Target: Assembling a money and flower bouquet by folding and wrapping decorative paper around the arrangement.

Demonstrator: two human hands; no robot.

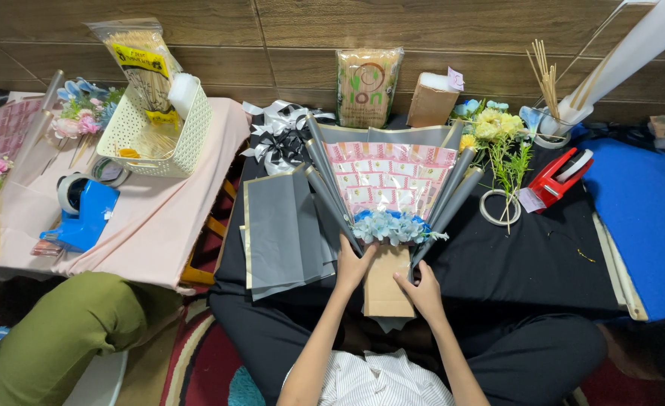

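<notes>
Nearest, the person sits cross-legged in dark trousers and a striped shirt at a low table under a black cloth (pixel 543 263), with a patterned rug below. Both forearms reach forward and slightly inward. The left hand (pixel 353 267) has its fingers curled round the left edge of the bouquet (pixel 387 218) at its narrow stem end; the right hand (pixel 423 292) presses on the right edge of the brown paper handle (pixel 387 289), fingers bent against it. The bouquet lies flat on the black cloth, stem toward the person, with pale blue flowers (pixel 393 225), a fan of pink printed paper and grey wrapping spreading away. Just left of it lies a stack of grey sheets (pixel 283 233). Further right are a red tape dispenser (pixel 562 180) and a blue mat (pixel 648 218). To the left, a pink-covered table holds a blue tape dispenser (pixel 83 214) and a white basket (pixel 156 135). Behind runs a wood-panelled wall (pixel 423 30)
</notes>
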